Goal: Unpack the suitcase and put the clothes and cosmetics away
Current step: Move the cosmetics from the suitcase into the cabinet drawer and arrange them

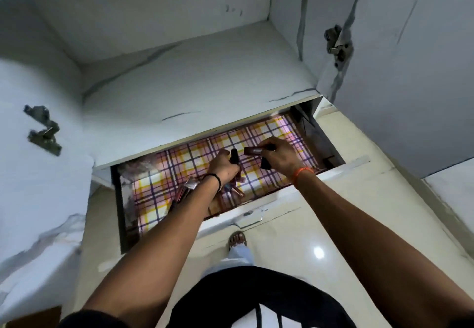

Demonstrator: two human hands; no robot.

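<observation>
While both hands reach into the open drawer (287,200), left hand (224,164) grips a black tube (234,155); right hand (278,157) grasps a rose tube (252,151) and a dark tube (265,163). More cosmetics (232,189) lie on the checked liner (159,186).

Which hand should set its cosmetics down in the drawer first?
Probably the left hand. It is lower in the drawer, just above the tubes already lying on the liner. The right hand looks higher, with tubes in its fingers.
</observation>
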